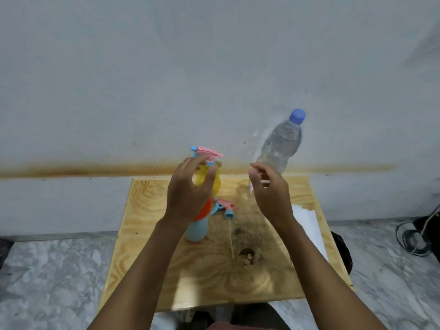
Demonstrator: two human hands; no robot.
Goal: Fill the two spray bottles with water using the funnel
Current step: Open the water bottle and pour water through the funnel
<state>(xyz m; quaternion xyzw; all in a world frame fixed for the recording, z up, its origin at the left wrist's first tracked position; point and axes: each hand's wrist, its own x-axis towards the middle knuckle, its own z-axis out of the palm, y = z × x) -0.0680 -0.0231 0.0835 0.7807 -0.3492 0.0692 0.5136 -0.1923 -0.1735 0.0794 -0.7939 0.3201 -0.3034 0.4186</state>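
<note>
A yellow spray bottle (217, 184) with a pink and blue spray head (206, 152) stands at the back of the wooden table (147, 234). My left hand (188, 191) curls round its neck just under the head. Below my wrist a blue spray bottle (196, 232) stands with an orange funnel (206, 208) in its mouth. Its detached pink and blue spray head (226, 208) lies beside it, dip tube pointing toward me. A clear water bottle (283, 141) with a blue cap stands back right. My right hand (269, 189) hovers before its base, fingers loosely curled and holding nothing.
A grey wall rises right behind the table. White paper (307, 222) lies on the table's right edge. Cables (414, 239) coil on the marble floor at the right. A dark knot (247, 254) marks the tabletop near the middle.
</note>
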